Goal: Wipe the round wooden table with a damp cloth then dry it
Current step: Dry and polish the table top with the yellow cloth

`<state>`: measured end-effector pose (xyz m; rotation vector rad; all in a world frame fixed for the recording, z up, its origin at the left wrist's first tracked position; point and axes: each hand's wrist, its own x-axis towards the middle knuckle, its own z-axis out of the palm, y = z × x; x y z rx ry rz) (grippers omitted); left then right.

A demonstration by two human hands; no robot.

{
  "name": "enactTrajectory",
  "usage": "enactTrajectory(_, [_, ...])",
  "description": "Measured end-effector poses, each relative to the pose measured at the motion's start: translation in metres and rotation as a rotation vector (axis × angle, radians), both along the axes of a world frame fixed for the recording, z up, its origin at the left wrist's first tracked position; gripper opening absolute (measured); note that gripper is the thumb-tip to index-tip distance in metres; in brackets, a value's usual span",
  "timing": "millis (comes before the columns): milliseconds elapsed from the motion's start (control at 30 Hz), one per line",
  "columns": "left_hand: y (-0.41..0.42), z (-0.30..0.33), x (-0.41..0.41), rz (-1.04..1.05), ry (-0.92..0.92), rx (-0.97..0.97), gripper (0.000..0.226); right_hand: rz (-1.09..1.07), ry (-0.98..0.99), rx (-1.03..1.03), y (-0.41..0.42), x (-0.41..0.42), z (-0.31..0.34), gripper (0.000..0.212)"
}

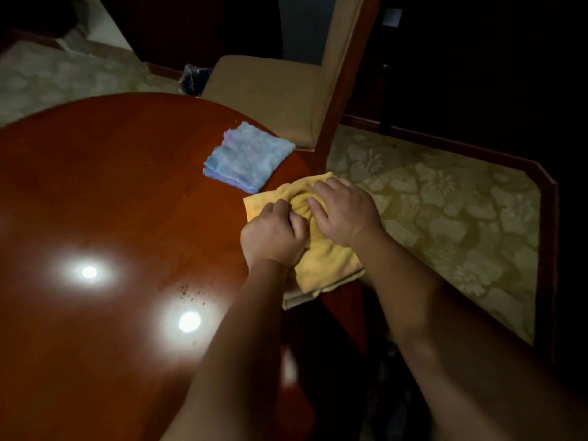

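Two hands work a yellow cloth (321,265) at the right edge of the round wooden surface (111,192). Left hand (273,235) bunches it in curled fingers; right hand (345,211) presses down, fingers bent into the folds. Just beyond lies a folded blue cloth (248,157), near a beige chair (273,90).

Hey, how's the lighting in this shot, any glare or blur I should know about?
Head view: dim room, corners nearly black; two bright glare spots on the glossy table, near its front; slight motion blur on the left hand and right hand on the yellow cloth; blue cloth looks soft; wide-angle curving at edges.
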<state>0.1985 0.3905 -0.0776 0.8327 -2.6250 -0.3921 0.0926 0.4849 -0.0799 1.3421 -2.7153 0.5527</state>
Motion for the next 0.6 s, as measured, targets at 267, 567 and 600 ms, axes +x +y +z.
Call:
enactTrajectory(267, [0.014,0.006,0.024,-0.044,-0.058,0.0,0.051,-0.092,-0.009,0.031,0.024,0.036,0.002,0.049])
enactTrajectory(567, [0.044,0.009,0.141,-0.152,-0.1,0.044,0.035,-0.105,-0.019,0.089,0.059,0.153,0.009,0.046])
enactTrajectory(600, [0.045,0.009,0.156,-0.158,-0.116,0.049,0.036,-0.111,-0.016,0.104,0.062,0.169,0.011,0.045])
